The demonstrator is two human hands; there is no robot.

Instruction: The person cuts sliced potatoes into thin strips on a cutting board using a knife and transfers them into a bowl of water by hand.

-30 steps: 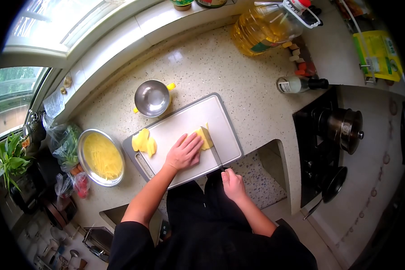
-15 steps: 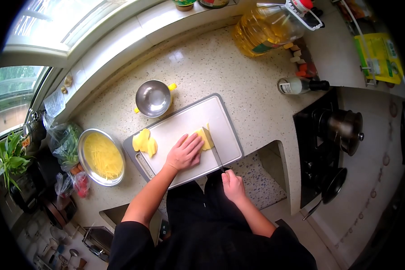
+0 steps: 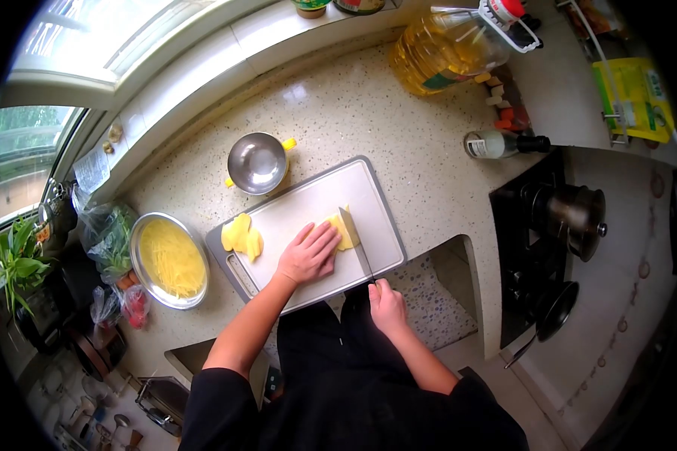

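Wrapped tightly around the handle of one knife (image 3: 351, 228), the person's right hand (image 3: 387, 304) is at the near edge of one cutting board (image 3: 368, 197). Their left hand (image 3: 308, 254) lies flat, fingers extended, on a yellow stack (image 3: 344, 240) of slices right beside the blade. One other pile of yellow slices (image 3: 241, 237) sits at the board's left end; overlap hides the exact slice count. Two metal bowls stand nearby: the small bowl (image 3: 257, 161) with two yellow handles, showing its shiny inside, and the large bowl (image 3: 134, 248), holding pale yellow shreds (image 3: 174, 259). One jug (image 3: 447, 49) contains golden liquid. Compared with half a second ago, the blade's tilt has changed slightly; both hands remain nearly in place.
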